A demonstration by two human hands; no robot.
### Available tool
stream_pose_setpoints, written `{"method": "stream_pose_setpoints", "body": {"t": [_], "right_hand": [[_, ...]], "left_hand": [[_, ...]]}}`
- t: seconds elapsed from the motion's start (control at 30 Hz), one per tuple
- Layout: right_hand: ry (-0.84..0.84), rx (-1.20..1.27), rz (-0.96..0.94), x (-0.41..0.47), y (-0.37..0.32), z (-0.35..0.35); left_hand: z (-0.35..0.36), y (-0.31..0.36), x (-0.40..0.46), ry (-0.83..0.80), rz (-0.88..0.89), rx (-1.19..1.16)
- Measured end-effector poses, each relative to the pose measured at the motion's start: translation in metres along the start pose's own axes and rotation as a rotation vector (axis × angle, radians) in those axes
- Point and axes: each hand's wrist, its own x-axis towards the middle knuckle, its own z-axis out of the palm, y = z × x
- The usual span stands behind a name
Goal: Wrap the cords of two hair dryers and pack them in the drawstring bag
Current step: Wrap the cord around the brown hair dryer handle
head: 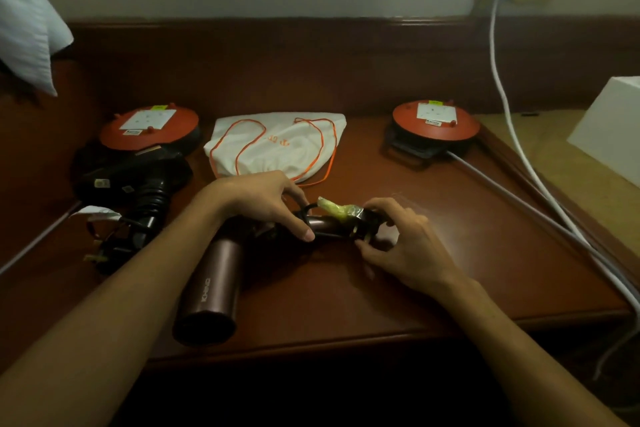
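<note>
While left hand [266,204] pins brown dryer [211,291] on surface [450,253] — steadying it — right hand [398,243] pinches cord [360,229] round handle; drawstring bag [277,146] at 12 o'clock, second dryer [138,180] at 10.

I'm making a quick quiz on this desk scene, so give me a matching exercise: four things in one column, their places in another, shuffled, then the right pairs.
Things:
1. brown hair dryer
2. black hair dryer
3. drawstring bag
4. white cable

Places:
A. far middle of the desk, lying flat
B. hanging from the wall socket at right
C. left of the desk, by a red cord reel
D. under both hands, near the front edge

Pairs: 1-D, 2-C, 3-A, 4-B
</note>
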Motion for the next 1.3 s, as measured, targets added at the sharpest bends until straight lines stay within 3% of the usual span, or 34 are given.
{"method": "stream_pose_setpoints", "body": {"t": [0.07, 0.27, 0.37, 0.53, 0.67, 0.87, 0.97, 1.03, 1.17, 1.3], "right_hand": [[-0.019, 0.089, 0.076, 0.002, 0.002, -0.004], [-0.079, 0.274, 0.186, 0.0, 0.006, -0.01], [-0.097, 0.306, 0.198, 0.0, 0.008, -0.007], [-0.095, 0.322, 0.219, 0.002, 0.008, -0.003], [-0.029, 0.507, 0.261, 0.002, 0.012, 0.002], [0.147, 0.617, 0.44, 0.002, 0.008, 0.014], [0.068, 0.729, 0.324, -0.001, -0.003, 0.015], [0.036, 0.673, 0.261, -0.004, -0.01, 0.015], [0.119, 0.279, 0.044, -0.007, -0.015, 0.025], [0.337, -0.134, -0.223, -0.006, -0.012, 0.021]], "left_hand": [[0.01, 0.003, -0.003, 0.054, 0.035, 0.048], [0.048, 0.016, -0.006, 0.426, 0.341, 0.427], [0.064, 0.028, 0.01, 0.44, 0.424, 0.526], [0.057, 0.015, 0.018, 0.361, 0.465, 0.262], [0.05, 0.014, 0.02, 0.313, 0.427, 0.025], [0.041, 0.012, 0.024, 0.417, 0.351, -0.1], [0.034, 0.004, 0.023, 0.385, 0.358, -0.23], [0.029, 0.0, 0.021, 0.374, 0.37, -0.355], [0.027, 0.0, 0.016, 0.334, 0.396, -0.47], [0.026, -0.001, 0.016, 0.272, 0.382, -0.524]]}}
